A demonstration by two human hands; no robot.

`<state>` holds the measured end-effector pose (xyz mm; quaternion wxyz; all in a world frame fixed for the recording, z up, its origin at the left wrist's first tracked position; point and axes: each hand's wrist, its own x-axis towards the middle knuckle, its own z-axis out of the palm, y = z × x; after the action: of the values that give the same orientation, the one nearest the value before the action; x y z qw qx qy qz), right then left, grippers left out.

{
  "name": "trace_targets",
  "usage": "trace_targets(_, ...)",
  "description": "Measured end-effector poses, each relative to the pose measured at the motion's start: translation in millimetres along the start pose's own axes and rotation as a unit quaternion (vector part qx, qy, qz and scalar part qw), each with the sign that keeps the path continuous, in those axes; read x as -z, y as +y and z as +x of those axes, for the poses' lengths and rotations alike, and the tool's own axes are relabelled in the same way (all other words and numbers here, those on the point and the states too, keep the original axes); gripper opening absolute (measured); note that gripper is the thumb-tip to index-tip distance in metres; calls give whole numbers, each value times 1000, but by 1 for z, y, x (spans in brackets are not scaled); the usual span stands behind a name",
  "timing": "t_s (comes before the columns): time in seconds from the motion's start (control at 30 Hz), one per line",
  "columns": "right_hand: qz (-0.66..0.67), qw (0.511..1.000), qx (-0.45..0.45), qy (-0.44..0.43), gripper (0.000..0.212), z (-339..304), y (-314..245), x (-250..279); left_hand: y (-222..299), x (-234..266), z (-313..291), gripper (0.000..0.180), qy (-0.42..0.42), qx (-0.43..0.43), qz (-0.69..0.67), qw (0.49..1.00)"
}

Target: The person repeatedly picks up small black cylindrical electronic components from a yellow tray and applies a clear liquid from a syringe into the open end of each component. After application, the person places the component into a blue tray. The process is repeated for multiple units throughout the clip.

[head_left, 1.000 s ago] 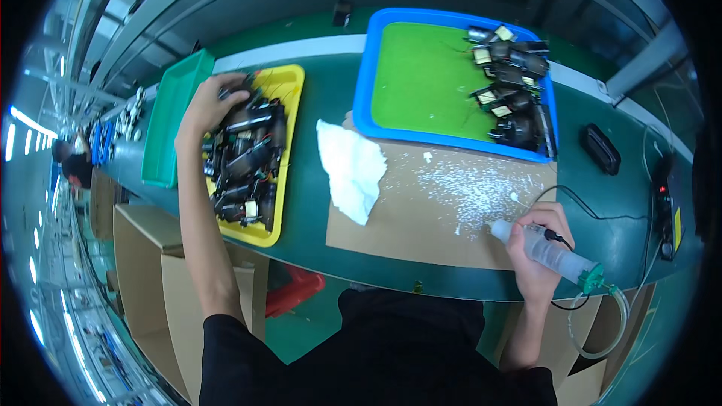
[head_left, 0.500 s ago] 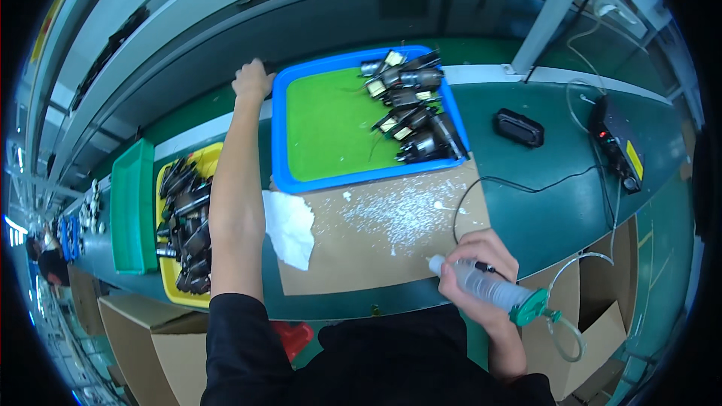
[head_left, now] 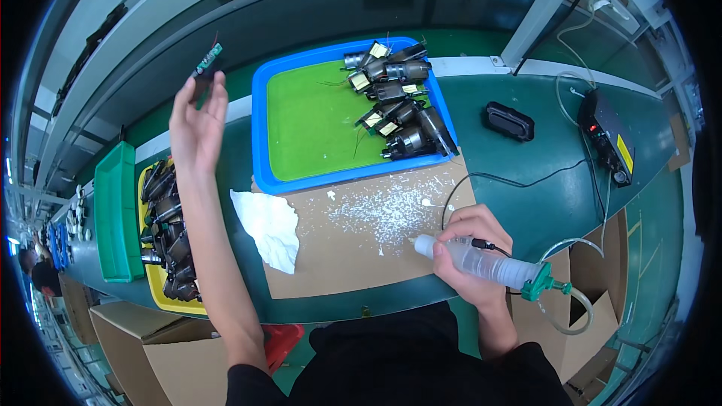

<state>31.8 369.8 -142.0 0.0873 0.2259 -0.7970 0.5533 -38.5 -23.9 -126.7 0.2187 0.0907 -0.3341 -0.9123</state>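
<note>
My left hand (head_left: pixel 198 129) is raised left of the blue tray, its fingers pinching a small dark part with a green circuit board (head_left: pixel 207 62) and a thin wire sticking up. The lower portion of that part is hidden by my fingers. In my right hand (head_left: pixel 477 256) is a clear dispensing syringe (head_left: pixel 492 265) with a green cap and a hose. Its tip points left over the brown cardboard sheet (head_left: pixel 323 271), which is strewn with white specks (head_left: pixel 391 214). A crumpled white tissue (head_left: pixel 269 229) lies on the sheet's left part.
Black motor-like assemblies (head_left: pixel 406 109) fill the right side of the blue tray (head_left: pixel 263 135). At left stand a yellow bin (head_left: pixel 154 286) of black parts and a green bin (head_left: pixel 119 218). A black case (head_left: pixel 509 121) and a dispenser box (head_left: pixel 605 135) with cables sit at right.
My left hand has come back from behind the tray's far left corner, and now a small circuit-board part shows in its fingers. The right hand keeps the syringe near the same place.
</note>
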Motion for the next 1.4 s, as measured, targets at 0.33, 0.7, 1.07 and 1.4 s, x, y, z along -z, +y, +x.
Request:
trace_targets(0.33,-15,999,26,29,19,1,-10,2,-60,-6,-84,44,-197,179,-127,955)
trace_targets(0.7,-31,991,111,65,20,27,-40,-6,-98,-13,-114,51,-212,118,191,951)
trace_targets(1.07,10,986,144,83,24,34,-70,-17,-100,-26,-132,70,-342,245,-38,906)
trace_targets(1.4,-52,984,170,-3,34,31,-66,-28,-100,-12,-137,75,-378,252,8,891)
